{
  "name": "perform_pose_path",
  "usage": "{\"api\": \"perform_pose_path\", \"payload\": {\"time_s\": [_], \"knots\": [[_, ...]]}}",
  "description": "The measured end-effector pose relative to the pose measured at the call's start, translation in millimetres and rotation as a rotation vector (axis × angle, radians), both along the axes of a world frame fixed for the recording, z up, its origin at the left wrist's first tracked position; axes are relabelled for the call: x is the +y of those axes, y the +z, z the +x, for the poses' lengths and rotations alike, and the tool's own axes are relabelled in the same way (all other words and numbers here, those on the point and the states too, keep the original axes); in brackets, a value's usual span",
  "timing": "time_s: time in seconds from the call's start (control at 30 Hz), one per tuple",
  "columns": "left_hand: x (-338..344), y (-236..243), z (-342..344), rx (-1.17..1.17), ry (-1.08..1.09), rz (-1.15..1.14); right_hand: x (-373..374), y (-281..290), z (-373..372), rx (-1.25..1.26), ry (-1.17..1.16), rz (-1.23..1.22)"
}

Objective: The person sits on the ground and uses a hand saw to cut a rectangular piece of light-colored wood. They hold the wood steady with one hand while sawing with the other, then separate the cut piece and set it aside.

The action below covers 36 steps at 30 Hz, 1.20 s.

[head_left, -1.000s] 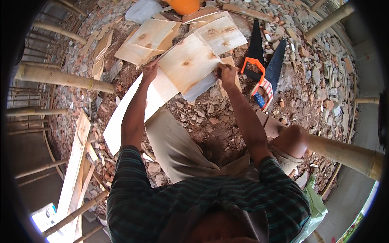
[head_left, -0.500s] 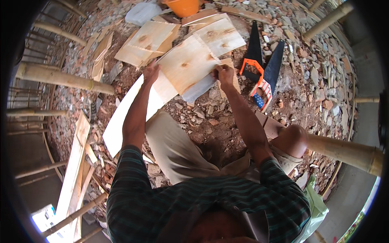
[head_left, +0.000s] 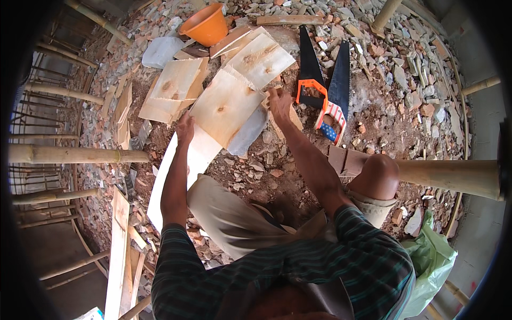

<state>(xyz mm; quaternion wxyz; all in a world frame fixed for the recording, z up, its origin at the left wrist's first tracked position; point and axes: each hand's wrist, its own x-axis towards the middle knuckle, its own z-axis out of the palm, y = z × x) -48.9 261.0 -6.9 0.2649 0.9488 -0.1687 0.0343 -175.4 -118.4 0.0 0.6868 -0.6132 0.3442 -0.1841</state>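
In front of me, between my two hands, lies the thin, pale, roughly square plywood panel (head_left: 229, 101) with a brown knot near its middle. It sits tilted to my view, over the end of a long, bright white flat sheet (head_left: 200, 154) that runs back beneath my left forearm. My left hand (head_left: 185, 128) is at the panel's left corner, fingers bunched close together; whether they pinch the edge I cannot tell. My right hand (head_left: 279, 102) is at the opposite corner, fingers curled inward (too small a view to say if they grip the wood or only touch it).

A greyish, cloudy sheet (head_left: 249, 132) shows from under the panel's right side. Beyond the panel lies another pale, knotted plywood piece (head_left: 261, 61), and to the left a loose stack of thin tan plywood offcuts (head_left: 173, 82). Right of my right hand rest two handsaws side by side: one with a dark blade and an orange handle (head_left: 309, 58), one with a dark blade and a striped, starred handle (head_left: 339, 72).

Farther off, an orange plastic bucket (head_left: 205, 26) leans on the brick-and-stone rubble (head_left: 405, 101). A crumpled pale green plastic bag (head_left: 432, 261) is by my right side.
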Motion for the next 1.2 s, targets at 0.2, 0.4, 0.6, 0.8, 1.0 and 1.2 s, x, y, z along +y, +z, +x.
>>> {"api": "perform_pose_path", "payload": {"time_s": [0.2, 0.4, 0.6, 0.8, 1.0, 1.2], "knots": [[-5, 0, -9, 0.028, -0.017, 0.058, -68, -33, 75, -0.142, -0.279, 0.164], [-19, 15, -37, 0.043, 0.046, -0.107, -110, -41, 108, -0.004, -0.314, 0.282], [-32, 33, -51, 0.212, 0.191, -0.194, -154, -27, 75, -0.013, -0.673, 0.244], [-34, 34, -46, 0.307, 0.206, -0.235, -170, -31, 57, -0.095, -0.711, 0.609], [-21, 11, -42, 0.173, 0.193, -0.115, -135, -26, 90, -0.265, -0.294, 0.292], [-18, 7, -42, 0.120, 0.181, 0.030, -64, -2, 62, 0.142, 0.274, 0.201]]}}
